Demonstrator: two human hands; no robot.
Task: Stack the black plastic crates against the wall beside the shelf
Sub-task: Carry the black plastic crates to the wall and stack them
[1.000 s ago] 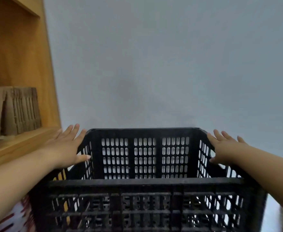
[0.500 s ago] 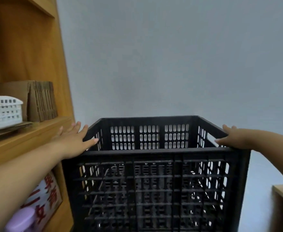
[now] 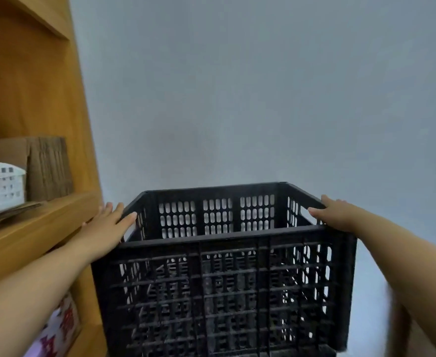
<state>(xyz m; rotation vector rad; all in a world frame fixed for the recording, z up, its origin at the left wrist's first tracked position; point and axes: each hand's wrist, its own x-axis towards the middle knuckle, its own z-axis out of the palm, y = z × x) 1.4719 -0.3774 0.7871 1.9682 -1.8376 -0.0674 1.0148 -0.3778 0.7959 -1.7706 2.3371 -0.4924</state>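
A black plastic crate [image 3: 224, 292] with slotted walls fills the lower middle of the head view, its far side close to the grey wall [image 3: 237, 99] and its left side next to the wooden shelf [image 3: 31, 228]. My left hand [image 3: 106, 225] lies over the crate's left rim, thumb inside and fingers outside. On the opposite rim, near the front corner, my right hand [image 3: 335, 215] grips with its thumb pointing inward. What the crate rests on is hidden below the frame.
On the shelf board stand a white slotted basket [image 3: 0, 186] and a stack of flat cardboard [image 3: 49, 168]. A box with red characters [image 3: 62, 323] sits on the lower shelf level. A blurred brown edge [image 3: 418, 338] shows at the bottom right.
The crate sits lower and farther from me, so its front wall now shows fully. Both hands stay on the side rims; the right hand has closed over its rim.
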